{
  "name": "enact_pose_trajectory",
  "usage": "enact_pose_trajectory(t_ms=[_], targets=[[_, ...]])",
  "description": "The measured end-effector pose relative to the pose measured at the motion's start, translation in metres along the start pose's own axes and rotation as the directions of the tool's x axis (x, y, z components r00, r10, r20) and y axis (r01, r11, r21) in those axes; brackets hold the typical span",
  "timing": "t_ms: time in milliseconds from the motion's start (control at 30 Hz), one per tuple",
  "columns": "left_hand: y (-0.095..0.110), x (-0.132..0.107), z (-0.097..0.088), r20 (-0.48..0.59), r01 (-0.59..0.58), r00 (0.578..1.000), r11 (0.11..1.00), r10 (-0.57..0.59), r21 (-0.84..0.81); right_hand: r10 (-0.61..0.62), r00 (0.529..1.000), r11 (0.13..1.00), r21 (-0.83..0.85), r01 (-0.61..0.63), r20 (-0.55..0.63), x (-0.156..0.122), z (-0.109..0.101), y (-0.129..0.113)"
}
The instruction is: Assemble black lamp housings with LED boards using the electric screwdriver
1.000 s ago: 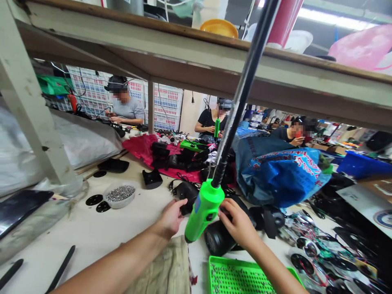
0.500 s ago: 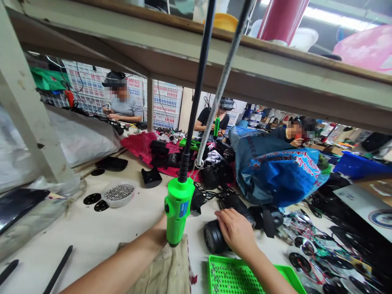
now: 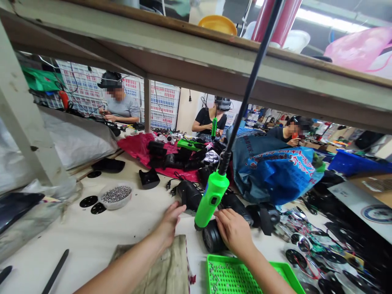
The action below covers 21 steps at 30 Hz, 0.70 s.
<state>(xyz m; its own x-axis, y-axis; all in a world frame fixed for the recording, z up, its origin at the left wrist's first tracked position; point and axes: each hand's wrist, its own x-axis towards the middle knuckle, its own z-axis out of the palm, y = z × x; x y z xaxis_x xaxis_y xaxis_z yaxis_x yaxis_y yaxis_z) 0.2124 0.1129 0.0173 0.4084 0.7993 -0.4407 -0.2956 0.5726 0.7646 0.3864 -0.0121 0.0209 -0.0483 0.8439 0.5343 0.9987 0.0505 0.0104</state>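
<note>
A bright green electric screwdriver (image 3: 212,200) hangs on a black cable (image 3: 249,87) just above the table, between my hands. My left hand (image 3: 170,222) is open and holds nothing, its fingers close to a black cylindrical part (image 3: 189,196). Under my right hand (image 3: 234,230) lies a black round-ended housing (image 3: 212,237), and the fingers are closed over it. The screwdriver's lower end sits next to that housing, and its tip is hidden from me.
A low shelf beam (image 3: 183,41) and post (image 3: 26,122) run overhead and at left. A green perforated tray (image 3: 241,277), a bowl of screws (image 3: 116,194), a beige cloth (image 3: 153,265) and a blue woven bag (image 3: 275,175) surround my hands. Several co-workers sit beyond.
My left hand has let go of the green screwdriver, which has moved right toward the housing. The black cylindrical part has shifted slightly left. My right hand stays on the housing.
</note>
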Motion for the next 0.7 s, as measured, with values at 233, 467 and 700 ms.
enact_pose_trajectory(t_ms=[233, 467, 700], targets=[[-0.006, -0.050, -0.035, 0.143, -0.177, 0.980, 0.927, 0.136, 0.330, 0.030, 0.999, 1.000, -0.006, -0.029, 0.014, -0.001, 0.001, 0.001], [-0.039, -0.054, -0.089, 0.626, -0.755, 0.630, 0.173, 0.460, 0.632, 0.156, 0.981, 0.987, 0.014, -0.159, 0.115, 0.016, -0.009, -0.002], [-0.038, -0.051, -0.080, 0.825, -0.863, 0.443, -0.084, 0.350, 0.498, 0.336, 0.935, 0.933, 0.095, -0.347, 0.117, 0.072, -0.007, 0.044]])
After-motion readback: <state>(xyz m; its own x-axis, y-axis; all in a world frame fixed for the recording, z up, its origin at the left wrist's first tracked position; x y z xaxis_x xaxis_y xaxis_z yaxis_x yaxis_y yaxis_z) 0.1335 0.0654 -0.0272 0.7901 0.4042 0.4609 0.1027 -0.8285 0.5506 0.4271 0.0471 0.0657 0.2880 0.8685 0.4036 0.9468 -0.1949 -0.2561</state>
